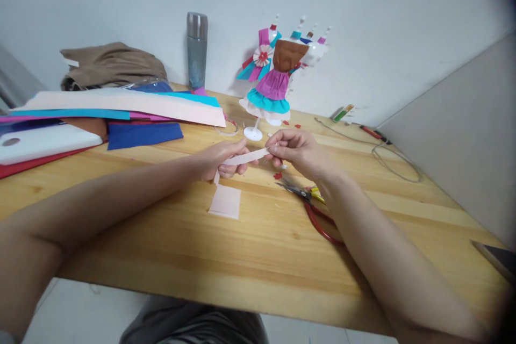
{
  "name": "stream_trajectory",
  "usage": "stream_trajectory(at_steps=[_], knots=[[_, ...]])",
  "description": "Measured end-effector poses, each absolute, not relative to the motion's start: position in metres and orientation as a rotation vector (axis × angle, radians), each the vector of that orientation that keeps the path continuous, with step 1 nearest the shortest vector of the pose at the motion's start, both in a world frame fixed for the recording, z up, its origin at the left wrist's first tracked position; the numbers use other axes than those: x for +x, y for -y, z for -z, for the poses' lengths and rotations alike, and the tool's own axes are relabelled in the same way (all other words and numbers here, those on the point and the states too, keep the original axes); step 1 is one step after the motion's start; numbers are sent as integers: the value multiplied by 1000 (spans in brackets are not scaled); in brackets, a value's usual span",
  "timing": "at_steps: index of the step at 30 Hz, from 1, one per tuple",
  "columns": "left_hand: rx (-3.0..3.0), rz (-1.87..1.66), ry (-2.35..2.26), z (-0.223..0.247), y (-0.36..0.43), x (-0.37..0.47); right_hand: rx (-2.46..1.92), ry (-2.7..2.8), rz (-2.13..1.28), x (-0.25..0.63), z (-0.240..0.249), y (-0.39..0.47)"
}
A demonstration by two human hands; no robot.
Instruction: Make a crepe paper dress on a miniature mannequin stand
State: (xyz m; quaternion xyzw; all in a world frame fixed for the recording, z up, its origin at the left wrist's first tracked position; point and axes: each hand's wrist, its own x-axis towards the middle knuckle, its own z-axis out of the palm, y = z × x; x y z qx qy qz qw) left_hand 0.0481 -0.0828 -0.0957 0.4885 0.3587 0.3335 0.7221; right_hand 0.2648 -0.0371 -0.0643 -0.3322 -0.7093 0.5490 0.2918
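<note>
A pale pink paper strip (246, 158) stretches between my two hands over the table. My left hand (226, 157) is closed around its left part, and a short end hangs down below the palm. At the right end, my right hand (293, 149) pinches the strip between thumb and fingers. Beneath my left hand lies a pale pink paper piece (226, 202), flat on the wood. Red-handled scissors (322, 221) rest by my right forearm, which partly covers them, with a yellow-handled tool (316, 193) beside them.
Small mannequin stands in colourful paper dresses (274, 83) stand at the back. Stacked coloured sheets (121, 105) spread across the left, near a flask (197, 51) and brown cloth (116, 64). A thin cable (397, 174) curls at right. Red paper scraps (278, 176) lie near my right hand.
</note>
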Motion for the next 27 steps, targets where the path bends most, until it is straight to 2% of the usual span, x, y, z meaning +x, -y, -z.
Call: stream_trajectory(at_steps=[18, 27], knots=[[1185, -755, -925, 95, 86, 51, -839, 1955, -1502, 273, 65, 30], [1201, -832, -970, 95, 89, 53, -995, 1945, -1313, 261, 66, 37]])
